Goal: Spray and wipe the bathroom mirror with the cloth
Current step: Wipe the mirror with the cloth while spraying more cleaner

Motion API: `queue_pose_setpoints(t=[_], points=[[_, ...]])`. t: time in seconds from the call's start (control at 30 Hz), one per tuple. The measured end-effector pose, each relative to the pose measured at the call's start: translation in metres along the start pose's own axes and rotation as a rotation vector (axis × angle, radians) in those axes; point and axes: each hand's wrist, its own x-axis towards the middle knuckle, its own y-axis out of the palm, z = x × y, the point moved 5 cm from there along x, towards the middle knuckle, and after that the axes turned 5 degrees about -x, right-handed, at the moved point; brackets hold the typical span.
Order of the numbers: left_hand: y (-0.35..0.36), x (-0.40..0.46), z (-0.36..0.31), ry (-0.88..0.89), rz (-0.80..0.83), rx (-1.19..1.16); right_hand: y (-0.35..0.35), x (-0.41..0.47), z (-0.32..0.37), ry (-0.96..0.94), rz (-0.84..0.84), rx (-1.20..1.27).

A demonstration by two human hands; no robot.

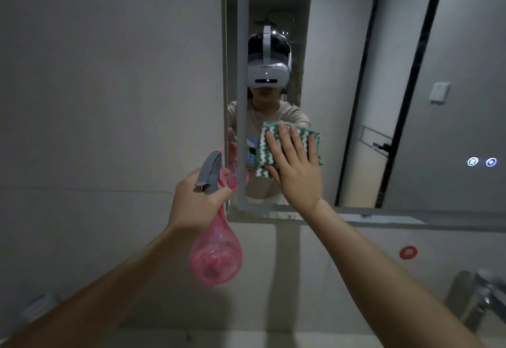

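cloth (287, 147): green-white zigzag, folded, flat on mirror (383, 101) low left | right hand (297, 167): fingers spread, pressing it | left hand (197, 199): wrapped round pink spray bottle (216, 254), grey trigger head

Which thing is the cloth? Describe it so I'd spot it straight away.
Find the big wall mirror, then its lower left part. The right hand presses the cloth flat against the glass. It is the only green-and-white zigzag thing; the spray bottle beside it is pink.
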Motion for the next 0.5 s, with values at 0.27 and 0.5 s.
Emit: queue_pose_setpoints(t=[0.27,0.5], points=[[0.012,-0.032,0.001,0.078,0.043,0.018,0.015,-0.063,0.038,0.013,0.025,0.113],[0.008,-0.032,-0.002,0.067,0.035,0.071,-0.002,-0.057,0.029,-0.002,0.024,0.196]])
